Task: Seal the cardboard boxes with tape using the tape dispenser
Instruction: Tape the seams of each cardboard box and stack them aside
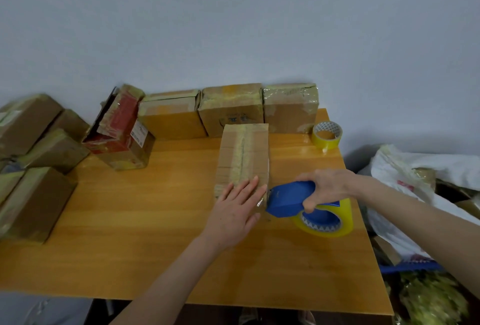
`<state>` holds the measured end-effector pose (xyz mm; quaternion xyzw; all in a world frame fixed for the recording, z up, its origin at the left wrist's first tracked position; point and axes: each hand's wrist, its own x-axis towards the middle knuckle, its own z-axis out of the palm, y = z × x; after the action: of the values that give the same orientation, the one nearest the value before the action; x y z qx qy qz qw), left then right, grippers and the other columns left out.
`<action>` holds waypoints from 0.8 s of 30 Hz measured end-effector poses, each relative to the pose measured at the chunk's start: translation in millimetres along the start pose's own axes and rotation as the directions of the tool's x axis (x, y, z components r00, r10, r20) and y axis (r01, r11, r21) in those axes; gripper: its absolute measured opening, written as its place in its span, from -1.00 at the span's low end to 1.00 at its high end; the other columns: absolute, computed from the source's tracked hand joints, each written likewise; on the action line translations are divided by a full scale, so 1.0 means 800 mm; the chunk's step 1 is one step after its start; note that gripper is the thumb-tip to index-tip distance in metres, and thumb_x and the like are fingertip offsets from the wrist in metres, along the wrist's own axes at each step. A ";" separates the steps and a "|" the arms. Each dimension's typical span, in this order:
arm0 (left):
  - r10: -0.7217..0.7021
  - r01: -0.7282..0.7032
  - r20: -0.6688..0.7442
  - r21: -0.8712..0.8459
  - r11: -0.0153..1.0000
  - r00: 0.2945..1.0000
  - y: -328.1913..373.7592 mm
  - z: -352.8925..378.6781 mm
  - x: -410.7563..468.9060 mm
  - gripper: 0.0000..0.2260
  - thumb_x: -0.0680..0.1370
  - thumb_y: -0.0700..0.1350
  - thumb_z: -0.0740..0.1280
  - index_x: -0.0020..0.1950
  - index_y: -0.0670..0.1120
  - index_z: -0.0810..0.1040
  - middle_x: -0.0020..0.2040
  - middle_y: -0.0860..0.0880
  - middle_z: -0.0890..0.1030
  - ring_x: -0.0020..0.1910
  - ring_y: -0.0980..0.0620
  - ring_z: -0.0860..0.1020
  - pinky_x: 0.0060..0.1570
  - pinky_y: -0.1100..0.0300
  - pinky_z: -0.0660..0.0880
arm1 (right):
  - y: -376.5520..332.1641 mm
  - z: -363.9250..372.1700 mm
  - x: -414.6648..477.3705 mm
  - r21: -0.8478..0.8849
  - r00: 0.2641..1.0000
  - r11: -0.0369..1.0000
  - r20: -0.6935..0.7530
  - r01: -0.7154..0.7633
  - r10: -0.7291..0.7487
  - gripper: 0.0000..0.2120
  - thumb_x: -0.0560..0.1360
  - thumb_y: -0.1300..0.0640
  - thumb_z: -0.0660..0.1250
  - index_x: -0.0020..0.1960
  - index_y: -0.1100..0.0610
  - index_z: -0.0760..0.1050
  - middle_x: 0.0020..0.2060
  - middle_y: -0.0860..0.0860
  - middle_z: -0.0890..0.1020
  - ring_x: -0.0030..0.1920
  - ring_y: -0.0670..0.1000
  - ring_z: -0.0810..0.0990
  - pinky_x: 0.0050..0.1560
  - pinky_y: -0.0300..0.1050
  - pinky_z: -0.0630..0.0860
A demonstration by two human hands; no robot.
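A long cardboard box [242, 154] lies in the middle of the wooden table [145, 233], with a strip of yellowish tape along its top seam. My left hand [235, 214] lies flat on the box's near end, fingers straight. My right hand [326, 187] grips the blue tape dispenser [287, 198], which carries a yellow tape roll [330, 220]. The dispenser's front edge meets the box's near right corner, where a bit of clear tape shows.
Three taped boxes [231, 109] line the back edge by the wall, with a red-sided box [118, 131] tilted at their left. Several more boxes [36, 166] pile up at far left. A spare tape roll [326, 134] sits back right. Bags [420, 181] crowd the right.
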<state>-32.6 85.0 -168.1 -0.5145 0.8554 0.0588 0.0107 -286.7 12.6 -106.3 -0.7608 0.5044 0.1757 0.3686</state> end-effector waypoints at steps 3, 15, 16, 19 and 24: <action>-0.002 0.003 0.023 -0.013 1.000 1.000 0.002 -0.004 0.000 -0.44 0.50 0.21 -0.27 0.51 0.18 -0.23 0.53 0.15 -0.22 0.49 0.18 -0.23 0.44 0.16 -0.33 | -0.001 0.002 0.001 -0.008 0.999 0.999 -0.001 -0.047 0.047 -0.47 0.21 -0.18 0.36 0.17 -0.12 0.44 -0.12 -0.11 0.58 -0.12 -0.04 0.55 -0.10 -0.06 0.51; -0.093 0.079 -0.049 -0.230 0.970 0.994 0.009 -0.020 0.005 -0.48 0.64 0.21 -0.11 0.55 0.09 -0.14 0.54 0.15 -0.11 0.54 0.19 -0.10 0.51 0.17 -0.15 | 0.039 0.046 0.017 0.863 0.862 0.503 -0.282 0.037 0.420 -0.62 0.40 0.13 0.48 0.18 0.10 0.50 0.02 0.07 0.59 0.01 0.12 0.58 -0.03 -0.01 0.52; -0.147 0.113 -0.077 -0.338 0.934 0.986 0.008 -0.024 0.005 -0.50 0.65 0.17 -0.06 0.56 0.08 -0.05 0.54 0.16 -0.04 0.53 0.20 -0.06 0.51 0.17 -0.08 | 0.037 0.059 0.028 0.921 0.842 0.387 -0.238 0.037 0.484 -0.56 0.39 0.09 0.49 0.24 0.12 0.48 0.06 0.10 0.59 0.05 0.16 0.58 0.03 0.08 0.53; -0.325 0.188 -0.192 -0.514 0.837 0.926 -0.002 -0.032 0.007 -0.56 0.66 0.04 0.03 0.54 0.01 0.16 0.54 0.11 0.13 0.50 0.22 0.01 0.49 0.18 0.03 | 0.032 0.088 0.051 0.997 0.833 0.076 -0.071 0.035 0.548 -0.49 0.41 0.05 0.48 0.30 0.14 0.46 0.11 0.16 0.60 0.08 0.23 0.59 0.08 0.17 0.54; -0.503 0.282 -0.183 -0.647 0.709 0.845 -0.025 -0.034 -0.011 -0.58 0.68 -0.05 0.07 0.54 -0.04 0.18 0.54 0.09 0.17 0.52 0.17 0.08 0.48 0.20 0.09 | 0.023 0.104 0.054 0.996 0.819 0.058 0.025 -0.071 0.573 -0.57 0.54 -0.12 0.30 0.24 0.18 0.44 -0.10 0.11 0.56 -0.14 0.12 0.54 -0.16 0.02 0.51</action>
<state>-9.5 80.0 -142.4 -0.6655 0.6484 0.2295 -0.2899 -275.6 42.2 -196.1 -0.2131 0.7133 -0.2662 0.6123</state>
